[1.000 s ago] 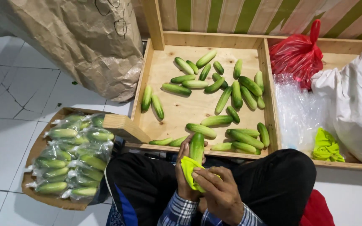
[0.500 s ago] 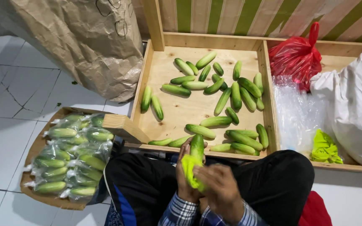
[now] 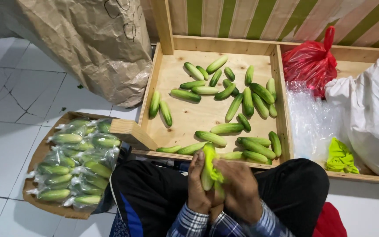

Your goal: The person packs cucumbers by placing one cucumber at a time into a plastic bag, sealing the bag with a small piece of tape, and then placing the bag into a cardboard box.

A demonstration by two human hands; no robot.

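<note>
Sitting left: cardboard tray (image 3: 36,158) of bagged cucumbers (image 3: 77,164) | left hand (image 3: 197,184) curling closed around a cucumber (image 3: 207,173) above the lap | right hand (image 3: 240,188) gripping a yellow-green cloth (image 3: 211,162) against it | wooden crate (image 3: 163,79) lying beyond | red bag (image 3: 311,61) sitting right.

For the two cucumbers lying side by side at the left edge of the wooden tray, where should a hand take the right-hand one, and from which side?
Probably from above, around the middle of the right-hand cucumber, with the fingers closing across its width. It lies flat on the wooden tray, long axis pointing roughly away from the person. There is a slim gap to its neighbour cucumber and bare wood on its right, so fingers can fit on both sides.
</note>
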